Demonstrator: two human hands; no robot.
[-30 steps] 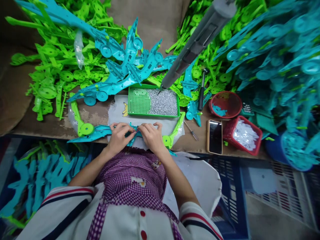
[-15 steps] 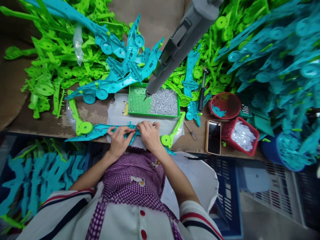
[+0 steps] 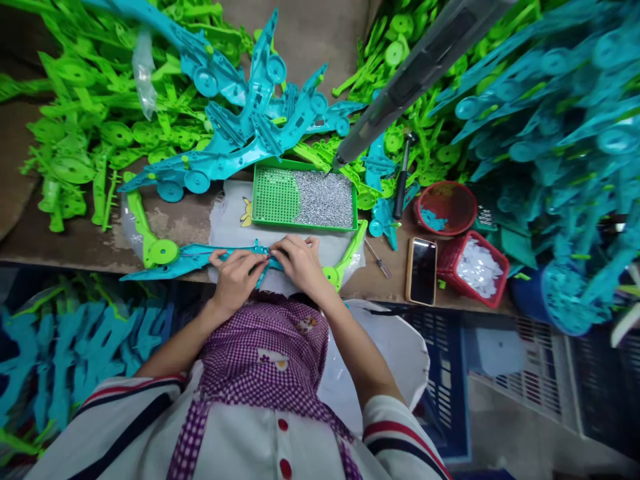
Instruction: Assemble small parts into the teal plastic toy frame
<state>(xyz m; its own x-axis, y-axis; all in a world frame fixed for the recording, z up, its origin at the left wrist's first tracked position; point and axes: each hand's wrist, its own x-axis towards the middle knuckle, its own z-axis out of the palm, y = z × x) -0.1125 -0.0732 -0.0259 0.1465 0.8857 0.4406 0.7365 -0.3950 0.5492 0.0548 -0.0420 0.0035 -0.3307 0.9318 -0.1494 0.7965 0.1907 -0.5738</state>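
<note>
Beyond the blue frame (image 3: 197, 257), yellow print (image 3: 246, 212).

tray (image 3: 275, 195) behind assembly (image 3: 200, 257), phone (image 3: 421, 270) left of basket (image 3: 450, 270)

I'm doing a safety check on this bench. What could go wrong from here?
The blue part under the left hand and right hand reaches the front edge of the bench; a brush there might shift it. The green tray sits just beyond the hands, so a bump could scatter its small silver pieces. The phone lies near the same edge and could be knocked off.
</note>
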